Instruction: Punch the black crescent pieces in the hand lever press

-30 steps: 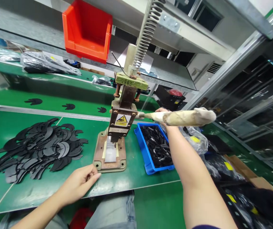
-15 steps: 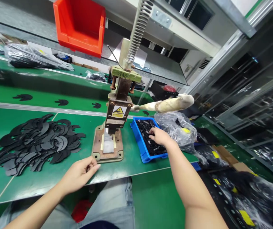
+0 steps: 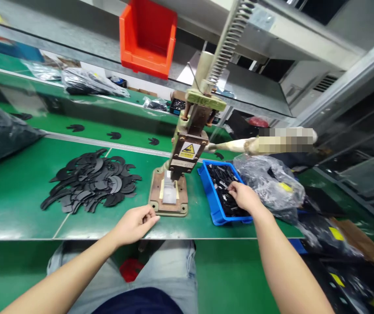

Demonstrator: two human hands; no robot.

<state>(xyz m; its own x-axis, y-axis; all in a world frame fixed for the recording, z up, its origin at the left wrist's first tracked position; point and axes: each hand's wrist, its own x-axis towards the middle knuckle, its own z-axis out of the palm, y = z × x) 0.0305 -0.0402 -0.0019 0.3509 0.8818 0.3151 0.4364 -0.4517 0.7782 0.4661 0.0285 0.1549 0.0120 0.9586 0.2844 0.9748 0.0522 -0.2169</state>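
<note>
My left hand (image 3: 137, 223) rests on the green table at the near left corner of the press base (image 3: 183, 201), fingers curled; their inside is hidden. My right hand (image 3: 246, 199) reaches into a blue tray (image 3: 217, 210), thumb and fingertips pinched together among small black parts (image 3: 218, 176). Whether a part is between those fingertips cannot be made out. Between the hands stands a hand press (image 3: 187, 150) with a warning label and a pale plate (image 3: 169, 194) under its ram. Left of it lies a heap of flat, curved black pieces (image 3: 91, 181).
The press's wrapped lever (image 3: 235, 145) sticks out to the right above the tray. Clear plastic bags (image 3: 272, 183) lie right of the tray. A grey bag (image 3: 0, 131) stands at left. Behind, black cut pieces (image 3: 114, 135) lie on a green strip, below a shelf with a red bin (image 3: 149, 52).
The view has turned left, so everything sits further right and the grey bag appears at the left edge. My left hand stays by the press base; my right hand remains in the tray.
</note>
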